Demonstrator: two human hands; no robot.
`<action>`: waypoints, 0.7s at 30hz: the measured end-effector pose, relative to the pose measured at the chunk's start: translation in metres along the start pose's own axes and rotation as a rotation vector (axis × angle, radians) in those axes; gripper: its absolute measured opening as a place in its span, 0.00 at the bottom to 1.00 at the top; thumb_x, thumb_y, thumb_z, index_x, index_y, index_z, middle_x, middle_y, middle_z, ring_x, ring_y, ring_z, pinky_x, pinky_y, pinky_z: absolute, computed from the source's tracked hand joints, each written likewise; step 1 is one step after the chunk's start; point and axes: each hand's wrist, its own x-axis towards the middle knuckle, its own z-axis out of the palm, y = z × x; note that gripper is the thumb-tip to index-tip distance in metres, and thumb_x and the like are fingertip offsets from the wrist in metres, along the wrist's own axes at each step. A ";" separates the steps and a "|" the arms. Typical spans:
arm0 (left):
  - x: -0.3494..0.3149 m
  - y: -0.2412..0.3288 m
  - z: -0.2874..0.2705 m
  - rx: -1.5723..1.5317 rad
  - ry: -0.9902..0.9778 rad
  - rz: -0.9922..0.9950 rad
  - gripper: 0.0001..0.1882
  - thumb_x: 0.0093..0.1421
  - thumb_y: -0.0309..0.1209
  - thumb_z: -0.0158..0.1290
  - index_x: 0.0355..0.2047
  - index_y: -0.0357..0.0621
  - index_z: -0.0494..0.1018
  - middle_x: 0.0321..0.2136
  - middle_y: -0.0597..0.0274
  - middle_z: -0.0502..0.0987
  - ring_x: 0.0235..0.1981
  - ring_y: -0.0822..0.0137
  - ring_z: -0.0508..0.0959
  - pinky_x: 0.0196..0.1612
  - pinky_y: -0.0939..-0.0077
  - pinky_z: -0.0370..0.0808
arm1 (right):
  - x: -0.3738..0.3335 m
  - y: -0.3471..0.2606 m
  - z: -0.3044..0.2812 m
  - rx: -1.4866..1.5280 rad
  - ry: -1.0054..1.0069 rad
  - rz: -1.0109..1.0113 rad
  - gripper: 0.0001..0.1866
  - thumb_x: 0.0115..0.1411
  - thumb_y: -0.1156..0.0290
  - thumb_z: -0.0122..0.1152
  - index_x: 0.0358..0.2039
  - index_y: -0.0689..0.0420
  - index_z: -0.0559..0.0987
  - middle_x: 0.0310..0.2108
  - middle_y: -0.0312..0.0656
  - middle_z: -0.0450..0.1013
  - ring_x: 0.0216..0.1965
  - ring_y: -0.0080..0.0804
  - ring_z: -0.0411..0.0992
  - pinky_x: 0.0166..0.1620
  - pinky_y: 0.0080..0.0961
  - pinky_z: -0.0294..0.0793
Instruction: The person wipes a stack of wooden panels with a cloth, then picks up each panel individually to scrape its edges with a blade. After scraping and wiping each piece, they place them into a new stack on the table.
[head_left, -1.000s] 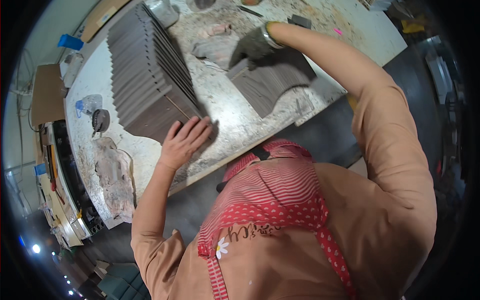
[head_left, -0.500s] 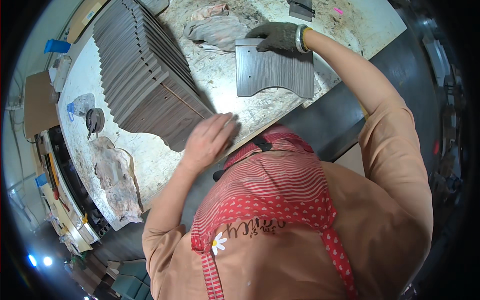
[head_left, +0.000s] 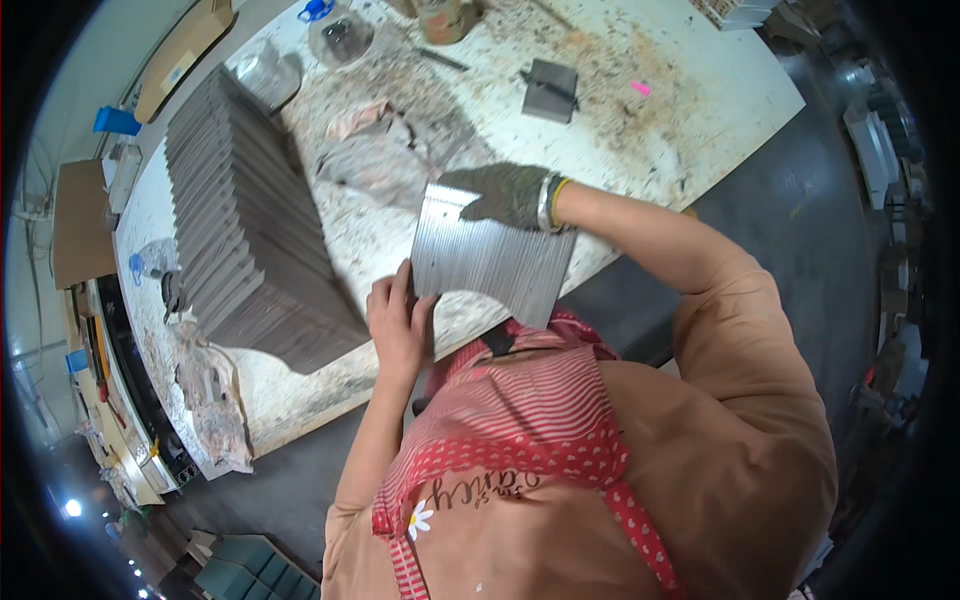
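A grey wood-grain panel (head_left: pixel 495 260) with a curved cutout along its near edge is tilted above the near edge of the table. My right hand (head_left: pixel 507 197), in a dark, dirty glove, grips its far edge. My bare left hand (head_left: pixel 398 318) holds the panel's left near corner, thumb and fingers around the edge. To the left stands a long stack of similar grey panels (head_left: pixel 250 230), set face to face in a row. Just beyond my right hand lies a crumpled, stained rag (head_left: pixel 375 160).
The white worktable (head_left: pixel 680 120) is smudged with dark dirt. Farther off are a small dark block (head_left: pixel 550 90), a pink scrap (head_left: pixel 640 88), a jar (head_left: pixel 440 20) and clear plastic containers (head_left: pixel 342 38). Another stained cloth (head_left: pixel 212 385) hangs near the left front edge.
The panel has come nearer to me and turned. My left hand has moved from the near corner of the stack to the panel. The view has shifted, showing more of the table's far side.
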 end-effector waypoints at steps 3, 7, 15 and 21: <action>0.001 0.013 0.013 -0.072 0.059 -0.121 0.15 0.55 0.31 0.57 0.43 0.41 0.75 0.31 0.54 0.73 0.34 0.54 0.71 0.40 0.63 0.67 | -0.016 -0.012 -0.018 -0.007 -0.092 0.015 0.35 0.54 0.53 0.58 0.61 0.52 0.64 0.56 0.50 0.68 0.55 0.48 0.67 0.59 0.36 0.64; 0.004 0.022 0.027 -0.120 0.181 -0.275 0.05 0.56 0.29 0.55 0.31 0.41 0.77 0.29 0.57 0.76 0.34 0.54 0.72 0.40 0.62 0.67 | -0.030 -0.002 -0.042 -0.256 0.165 -0.037 0.28 0.57 0.54 0.56 0.56 0.51 0.69 0.48 0.49 0.72 0.50 0.47 0.70 0.55 0.35 0.67; 0.015 0.022 0.036 -0.101 0.222 -0.352 0.08 0.56 0.33 0.54 0.29 0.42 0.77 0.29 0.58 0.78 0.34 0.54 0.73 0.40 0.61 0.68 | -0.024 0.100 -0.116 -0.449 0.485 0.485 0.37 0.55 0.43 0.55 0.54 0.61 0.68 0.52 0.56 0.68 0.53 0.49 0.69 0.55 0.36 0.67; 0.024 0.030 0.024 -0.066 0.152 -0.383 0.11 0.57 0.35 0.55 0.27 0.40 0.78 0.26 0.53 0.78 0.31 0.51 0.74 0.37 0.60 0.69 | -0.021 0.145 -0.123 -0.267 0.469 0.429 0.25 0.56 0.52 0.56 0.47 0.58 0.74 0.43 0.53 0.74 0.48 0.49 0.72 0.51 0.37 0.69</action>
